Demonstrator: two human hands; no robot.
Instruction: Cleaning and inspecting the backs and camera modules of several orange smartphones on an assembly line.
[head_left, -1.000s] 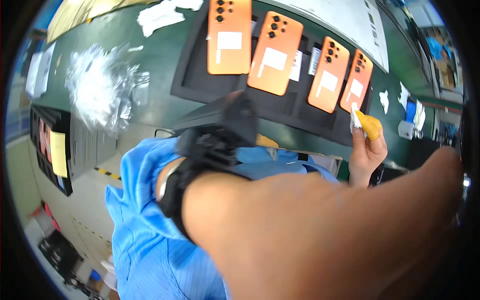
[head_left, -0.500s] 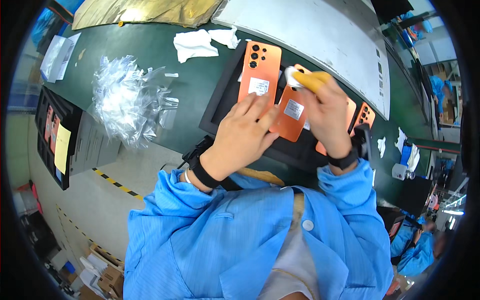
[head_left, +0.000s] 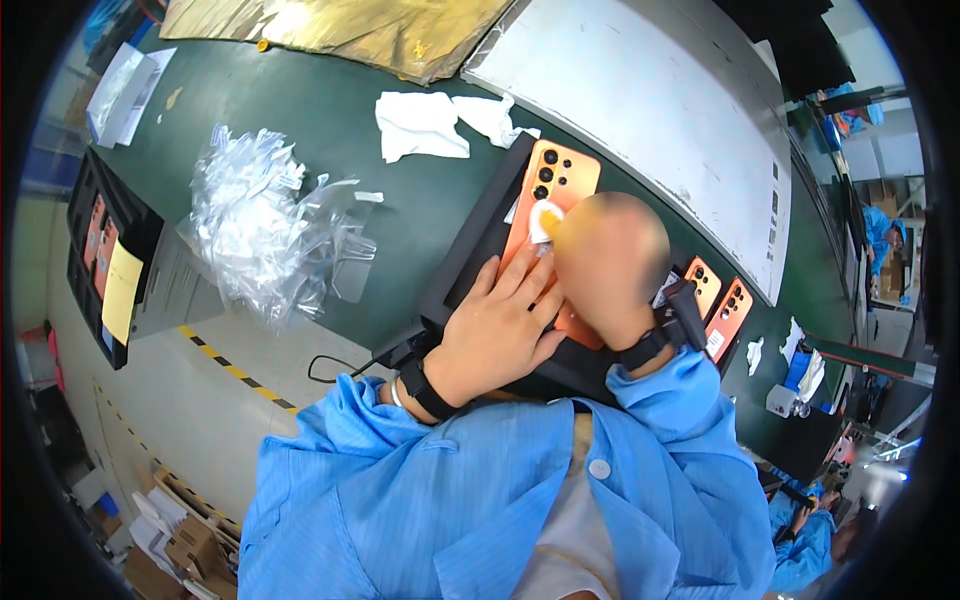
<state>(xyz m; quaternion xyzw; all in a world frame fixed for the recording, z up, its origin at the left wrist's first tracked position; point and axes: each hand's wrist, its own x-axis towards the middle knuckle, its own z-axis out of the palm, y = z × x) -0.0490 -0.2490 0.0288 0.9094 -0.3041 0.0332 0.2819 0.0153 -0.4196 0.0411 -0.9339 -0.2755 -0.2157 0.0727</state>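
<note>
On black tray (head_left: 470,262): orange phone (head_left: 548,190), back up.
L hand (head_left: 497,335): fingers spread flat, pressing phone.
R hand (head_left: 607,265): blurred; grip can't tell, white wipe (head_left: 541,219) at phone.

Both hands working close together, forearms in blue sleeves

The left hand (head_left: 500,335) is lying palm down, fingers (head_left: 520,280) extended forward and spread slightly, a dark band circling its wrist. The right hand (head_left: 605,265), blurred, is sitting just beside and partly over the left fingertips, curled, its wrist also wearing a dark band; its grip cannot be determined.
</note>
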